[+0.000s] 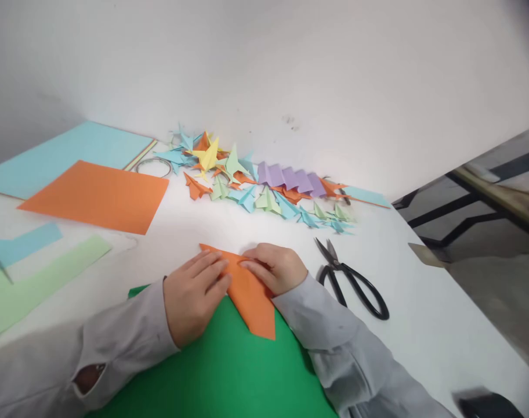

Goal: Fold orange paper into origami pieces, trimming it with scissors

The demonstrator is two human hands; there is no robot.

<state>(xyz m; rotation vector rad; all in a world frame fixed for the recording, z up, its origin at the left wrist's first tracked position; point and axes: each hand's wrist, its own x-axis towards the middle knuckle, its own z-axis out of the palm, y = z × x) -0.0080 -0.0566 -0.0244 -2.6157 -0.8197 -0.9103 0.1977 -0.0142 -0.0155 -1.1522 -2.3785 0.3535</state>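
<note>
A folded orange sheet of paper [251, 296] lies at a slant over the green surface [229, 371], its pointed corner toward the wall and its wide end toward me. My left hand [197, 296] holds the sheet's left edge, fingers laid over the paper and thumb against the side. On the upper right edge, my right hand [275, 267] is closed, with thumb and forefinger pinching the paper. Black-handled scissors [334, 264] rest to the right of my right hand, blades slightly apart.
Small folded paper planes [247, 197] in several colours lie along the wall, beside a purple pleated paper [290, 179]. To the left are an orange sheet [99, 197], a blue stack [68, 154], a tape roll [154, 167] and green offcuts [51, 281]. The table's right edge drops off.
</note>
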